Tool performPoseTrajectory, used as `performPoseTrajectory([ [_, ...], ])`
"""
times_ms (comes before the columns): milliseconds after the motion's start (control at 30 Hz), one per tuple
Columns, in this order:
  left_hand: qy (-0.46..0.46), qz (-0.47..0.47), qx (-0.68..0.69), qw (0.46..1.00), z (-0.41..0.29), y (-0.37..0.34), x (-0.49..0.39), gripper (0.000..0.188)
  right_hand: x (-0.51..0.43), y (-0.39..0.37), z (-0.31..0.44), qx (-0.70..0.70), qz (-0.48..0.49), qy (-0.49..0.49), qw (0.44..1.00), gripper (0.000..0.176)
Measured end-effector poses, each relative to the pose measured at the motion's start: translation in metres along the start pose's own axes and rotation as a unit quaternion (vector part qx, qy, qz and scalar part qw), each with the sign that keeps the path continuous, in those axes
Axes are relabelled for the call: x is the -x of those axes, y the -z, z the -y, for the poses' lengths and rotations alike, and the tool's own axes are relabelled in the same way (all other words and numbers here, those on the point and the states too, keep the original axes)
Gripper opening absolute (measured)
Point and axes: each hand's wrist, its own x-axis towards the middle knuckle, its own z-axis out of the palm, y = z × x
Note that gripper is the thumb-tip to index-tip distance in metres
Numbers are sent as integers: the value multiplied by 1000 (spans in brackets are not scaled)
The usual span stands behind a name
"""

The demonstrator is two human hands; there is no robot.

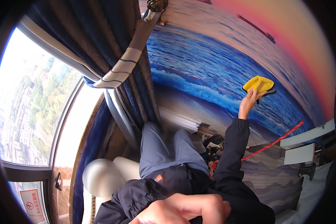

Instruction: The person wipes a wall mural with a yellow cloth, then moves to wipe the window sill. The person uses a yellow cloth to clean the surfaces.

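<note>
With my right arm stretched out, my right hand (249,101) holds a yellow cloth (257,83) with a grey underside and dark edging. The cloth lies against a wall mural (193,53) of a blue sea and pink sky, over the painted water. My left hand (182,210) is close to the camera in front of my chest, its fingers bent. Its palm side is partly hidden, so I cannot see whether anything is in it. Below me my legs in grey trousers (159,151) reach towards the wall.
A dark striped curtain (109,36) with a tieback (120,67) hangs beside a bright window (36,106). A cream upholstered seat (126,165) is at my left. White ribbed panels (182,120), heaped clutter (212,145) and a red strip (271,141) are near the wall.
</note>
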Motion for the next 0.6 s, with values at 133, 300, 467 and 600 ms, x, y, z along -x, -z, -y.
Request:
performPoseTrajectory([
  [133,-10,-115,7,993,-4,-30,-6,18,4,-9,5,0,11,2,1000,56],
  [300,16,-14,-21,1000,-24,18,-1,19,6,-13,6,25,17,2,1000,57],
  [467,122,-197,-168,958,-66,30,-17,34,6,-15,11,-11,30,5,999,56],
  [600,131,-272,-186,935,-69,57,-8,49,8,-8,4,26,46,24,998,55],
])
